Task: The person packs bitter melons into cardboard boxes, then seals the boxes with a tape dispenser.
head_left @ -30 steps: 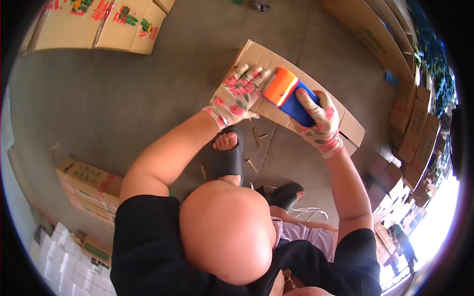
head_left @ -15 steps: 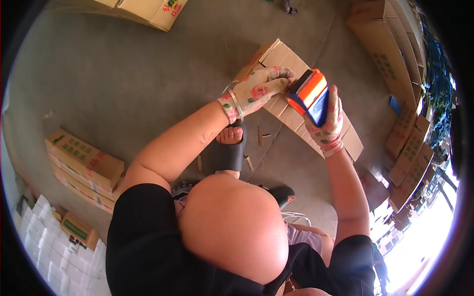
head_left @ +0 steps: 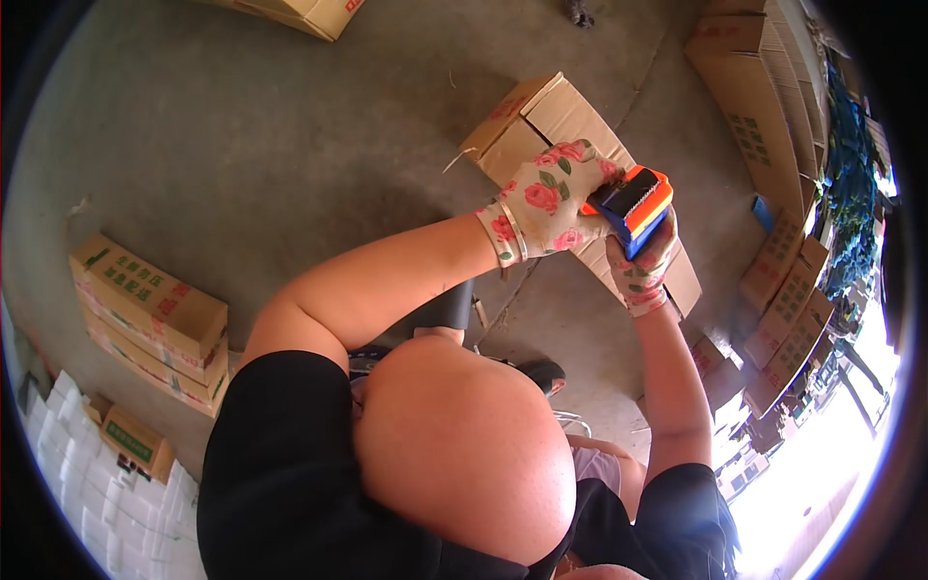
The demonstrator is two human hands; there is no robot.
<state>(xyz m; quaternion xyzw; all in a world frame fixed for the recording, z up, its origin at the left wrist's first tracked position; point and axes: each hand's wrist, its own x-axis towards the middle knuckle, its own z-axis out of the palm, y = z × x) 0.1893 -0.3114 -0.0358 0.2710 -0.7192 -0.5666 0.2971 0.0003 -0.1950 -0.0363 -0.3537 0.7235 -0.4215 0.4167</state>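
Observation:
A tape dispenser [head_left: 650, 198] in orange and blue, with a black part and a toothed edge facing up, is held above a closed cardboard carton [head_left: 572, 114]. My right hand [head_left: 646, 268], in a floral glove, wraps around its blue lower side. Also gloved in a rose print, my left hand [head_left: 553, 201] closes on the left end, fingertips by the black part and thumb underneath. Its fingertips are partly hidden, so any tape end between them cannot be made out. The carton lies on the floor beneath both hands, which cover part of its top.
Stacked cartons [head_left: 150, 304] stand on the left, with white stacked packs [head_left: 72, 474] below. Another carton [head_left: 324, 14] sits at the top edge. Tall cardboard [head_left: 749, 106] and more cartons [head_left: 788, 333] line the right side, beside blue-green material [head_left: 851, 184].
My left hand has moved right and rolled over onto the dispenser's end. The dispenser has turned, now showing its black part and toothed edge, and shifted slightly right and down.

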